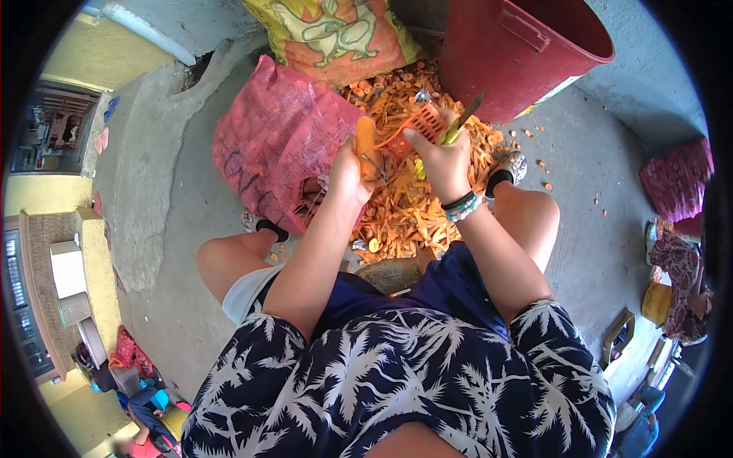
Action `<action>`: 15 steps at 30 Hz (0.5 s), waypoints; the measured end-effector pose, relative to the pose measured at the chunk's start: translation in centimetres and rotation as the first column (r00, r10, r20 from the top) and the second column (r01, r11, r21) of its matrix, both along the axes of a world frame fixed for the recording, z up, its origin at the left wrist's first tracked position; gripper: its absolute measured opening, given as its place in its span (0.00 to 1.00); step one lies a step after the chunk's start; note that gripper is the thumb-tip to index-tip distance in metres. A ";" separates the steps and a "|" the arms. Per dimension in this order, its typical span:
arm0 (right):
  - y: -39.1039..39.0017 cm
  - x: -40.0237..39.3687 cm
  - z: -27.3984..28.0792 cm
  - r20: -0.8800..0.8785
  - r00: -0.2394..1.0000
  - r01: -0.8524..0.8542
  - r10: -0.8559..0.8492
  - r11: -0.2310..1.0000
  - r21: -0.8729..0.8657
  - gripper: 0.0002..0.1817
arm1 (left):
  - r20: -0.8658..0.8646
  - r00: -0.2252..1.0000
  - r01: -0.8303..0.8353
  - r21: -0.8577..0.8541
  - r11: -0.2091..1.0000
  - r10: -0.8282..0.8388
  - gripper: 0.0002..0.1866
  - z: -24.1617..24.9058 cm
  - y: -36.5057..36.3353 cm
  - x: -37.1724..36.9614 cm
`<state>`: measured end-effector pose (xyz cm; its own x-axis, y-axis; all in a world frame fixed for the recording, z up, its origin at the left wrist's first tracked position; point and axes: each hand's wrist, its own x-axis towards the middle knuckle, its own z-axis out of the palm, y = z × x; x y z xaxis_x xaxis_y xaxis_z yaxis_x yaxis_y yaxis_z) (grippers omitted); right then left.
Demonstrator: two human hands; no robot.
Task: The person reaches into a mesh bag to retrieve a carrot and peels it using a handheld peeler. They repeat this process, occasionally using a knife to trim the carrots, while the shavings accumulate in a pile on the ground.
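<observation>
My left hand (pixel 350 174) is closed round a peeled carrot (pixel 366 136), which points up and away from me. In my right hand (pixel 447 164) is a knife (pixel 471 109) with a yellow-green handle, its blade sticking out to the upper right. The same hand also grips an orange slotted plastic tool (pixel 424 125), which reaches toward the carrot. Both hands are over a heap of carrot peelings (pixel 416 210) on the floor between my legs.
A pink mesh sack (pixel 279 137) lies left of the peelings. Behind them stand a yellow printed sack (pixel 332 38) and a large red bin (pixel 496 61). Carrot scraps (pixel 547 186) dot the concrete floor at right. A person (pixel 145 408) is at lower left.
</observation>
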<state>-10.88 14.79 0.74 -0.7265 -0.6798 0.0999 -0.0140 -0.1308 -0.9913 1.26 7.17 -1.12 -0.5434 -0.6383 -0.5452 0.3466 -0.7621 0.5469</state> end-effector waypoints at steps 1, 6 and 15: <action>0.2 -0.1 0.3 -0.047 0.999 -0.013 0.015 0.999 0.046 0.22 | 0.001 1.000 0.004 0.005 1.000 -0.004 0.20 -0.4 0.2 -0.1; -2.5 -4.6 -1.0 0.027 0.991 0.126 -0.130 0.986 0.110 0.20 | 0.013 0.988 0.152 -0.021 0.988 -0.152 0.19 -0.7 1.5 1.3; -0.3 0.3 1.0 0.055 0.998 -0.020 0.019 1.000 0.012 0.23 | -0.089 0.994 0.069 0.023 0.997 -0.066 0.20 -0.3 -0.8 1.1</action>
